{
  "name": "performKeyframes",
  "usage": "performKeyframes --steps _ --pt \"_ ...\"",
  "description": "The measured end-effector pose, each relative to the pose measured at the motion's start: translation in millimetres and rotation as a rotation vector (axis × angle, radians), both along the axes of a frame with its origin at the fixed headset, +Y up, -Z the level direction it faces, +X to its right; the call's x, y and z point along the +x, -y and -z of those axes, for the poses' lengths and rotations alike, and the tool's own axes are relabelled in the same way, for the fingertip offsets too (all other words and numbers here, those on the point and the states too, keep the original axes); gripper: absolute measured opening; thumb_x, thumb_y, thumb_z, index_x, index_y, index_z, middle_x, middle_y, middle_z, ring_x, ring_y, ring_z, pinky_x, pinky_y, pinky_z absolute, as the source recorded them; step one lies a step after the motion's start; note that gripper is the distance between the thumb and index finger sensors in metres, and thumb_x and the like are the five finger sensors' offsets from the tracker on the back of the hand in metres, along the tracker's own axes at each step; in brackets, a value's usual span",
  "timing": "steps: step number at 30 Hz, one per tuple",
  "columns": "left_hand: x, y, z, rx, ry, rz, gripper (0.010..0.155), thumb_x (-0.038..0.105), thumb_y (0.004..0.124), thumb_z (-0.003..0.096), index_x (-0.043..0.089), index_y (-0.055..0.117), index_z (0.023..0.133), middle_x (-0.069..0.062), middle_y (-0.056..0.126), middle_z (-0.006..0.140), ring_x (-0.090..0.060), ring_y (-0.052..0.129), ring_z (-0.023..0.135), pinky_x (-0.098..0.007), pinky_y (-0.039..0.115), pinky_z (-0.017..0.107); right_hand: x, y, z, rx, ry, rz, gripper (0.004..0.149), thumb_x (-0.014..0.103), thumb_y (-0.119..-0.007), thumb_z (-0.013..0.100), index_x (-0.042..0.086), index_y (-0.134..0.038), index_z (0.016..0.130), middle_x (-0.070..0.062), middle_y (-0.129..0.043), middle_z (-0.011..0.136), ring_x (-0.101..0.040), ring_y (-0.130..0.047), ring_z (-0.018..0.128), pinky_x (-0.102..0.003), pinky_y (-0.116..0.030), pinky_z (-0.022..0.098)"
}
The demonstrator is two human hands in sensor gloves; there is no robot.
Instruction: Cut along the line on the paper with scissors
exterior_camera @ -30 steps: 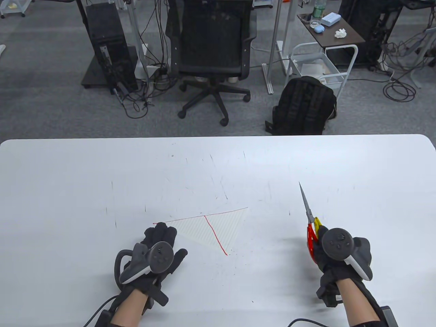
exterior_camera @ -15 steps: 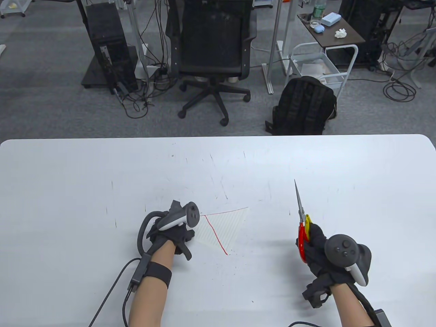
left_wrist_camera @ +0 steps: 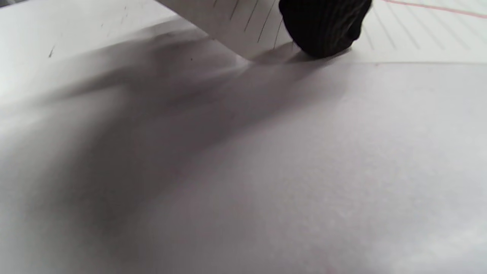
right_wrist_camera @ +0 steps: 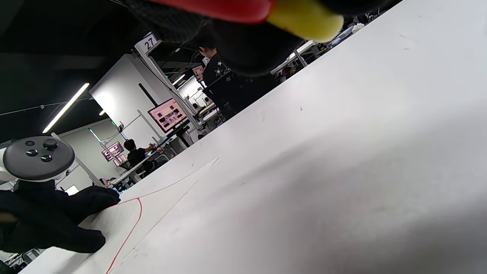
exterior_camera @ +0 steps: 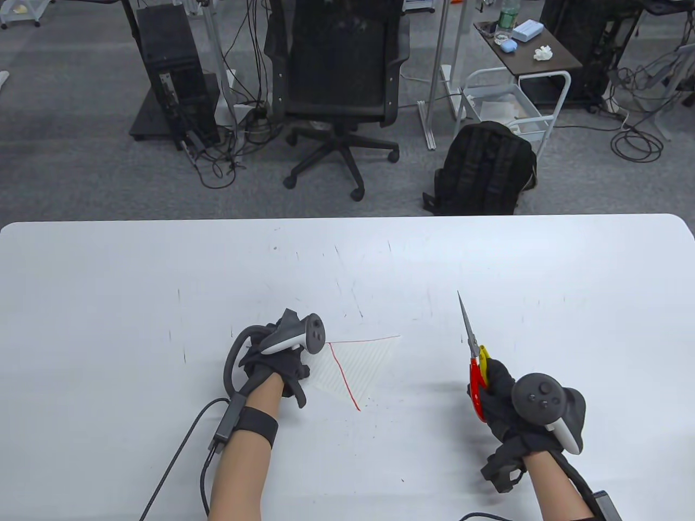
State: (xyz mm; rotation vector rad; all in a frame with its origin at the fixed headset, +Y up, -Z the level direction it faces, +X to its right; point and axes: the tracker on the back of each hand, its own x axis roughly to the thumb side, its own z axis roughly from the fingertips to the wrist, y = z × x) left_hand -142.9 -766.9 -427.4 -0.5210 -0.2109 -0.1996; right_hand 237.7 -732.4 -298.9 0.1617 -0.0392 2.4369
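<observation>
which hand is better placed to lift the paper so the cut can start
Left. The left hand already rests on the paper's left end, a fingertip touching the sheet where its edge looks raised. The right hand grips the scissors, blades closed, off to the paper's right, so it probably just brings them in.

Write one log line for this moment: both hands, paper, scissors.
left hand: on paper edge | right hand: holds scissors, blades closed, off paper | red line: uncut

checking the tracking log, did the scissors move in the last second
Yes. In the table view the scissors, held by the right hand, drifted left toward the paper, judged against the table's fixed scratch marks.
</observation>
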Motion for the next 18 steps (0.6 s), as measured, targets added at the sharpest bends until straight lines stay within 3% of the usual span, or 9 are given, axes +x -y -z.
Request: performKeyframes --steps 3,5,8,11,14,18 --pt "0.9 -0.9 -7.7 0.1 0.033 -0.037 0.04 0.042 0.077 0.0544 0.032 0.065 0.091 -0.011 0.033 0.12 -0.04 0.041 0.112 -0.064 0.041 0.079 -0.2 0.1 0.4 -0.003 -0.008 -0.008 0.055 0.03 -0.07 0.06 -0.001 -0.046 0.098 -0.025 -0.069 0.084 -0.025 -0.087 0.059 -0.051 -0.065 0.049" --pt "-8.1 -3.2 -11.6 0.207 0.061 -0.147 0.034 0.044 0.076 0.0534 0.036 0.068 0.086 -0.006 0.052 0.116 -0.035 0.056 0.109 -0.051 0.056 0.077 -1.0 0.4 0.4 -0.006 -0.017 -0.018 0.055 0.031 -0.071 0.059 -0.001 -0.047 0.098 -0.025 -0.07 0.084 -0.025 -0.087 0.058 -0.051 -0.065 0.049" --pt "-26.3 -12.9 -16.6 0.141 -0.007 -0.404 0.035 0.04 0.076 0.0544 0.034 0.069 0.088 -0.002 0.073 0.106 -0.031 0.076 0.098 -0.044 0.068 0.069 -3.0 0.8 0.7 -0.021 -0.045 -0.021 0.055 0.031 -0.071 0.059 -0.001 -0.047 0.098 -0.025 -0.07 0.084 -0.024 -0.087 0.057 -0.051 -0.065 0.049" --pt "-45.5 -27.6 -24.8 0.102 -0.028 -0.621 0.037 0.037 0.074 0.0557 0.033 0.067 0.092 0.0 0.092 0.086 -0.017 0.101 0.068 -0.026 0.085 0.047 -8.8 5.8 2.8 -0.15 -0.209 0.009 0.056 0.031 -0.067 0.061 -0.003 -0.043 0.1 -0.026 -0.067 0.086 -0.025 -0.085 0.058 -0.051 -0.064 0.049" --pt "-60.0 -36.8 -38.7 0.071 -0.048 -0.786 0.04 0.037 0.073 0.0575 0.035 0.066 0.097 0.004 0.098 0.073 -0.009 0.105 0.049 -0.018 0.086 0.033 -18.6 12.2 1.8 -0.224 -0.334 0.007 0.058 0.031 -0.067 0.061 -0.004 -0.042 0.1 -0.027 -0.067 0.087 -0.025 -0.085 0.058 -0.051 -0.063 0.05" --pt "-76.3 -36.1 -59.9 -0.016 -0.067 -0.98 0.041 0.037 0.073 0.0588 0.029 0.07 0.099 0.004 0.099 0.069 -0.008 0.105 0.044 -0.017 0.085 0.03 -28.9 18.6 -0.5 -0.296 -0.467 0.008 0.058 0.035 -0.067 0.06 -0.002 -0.045 0.099 -0.024 -0.071 0.084 -0.022 -0.087 0.054 -0.049 -0.064 0.047"
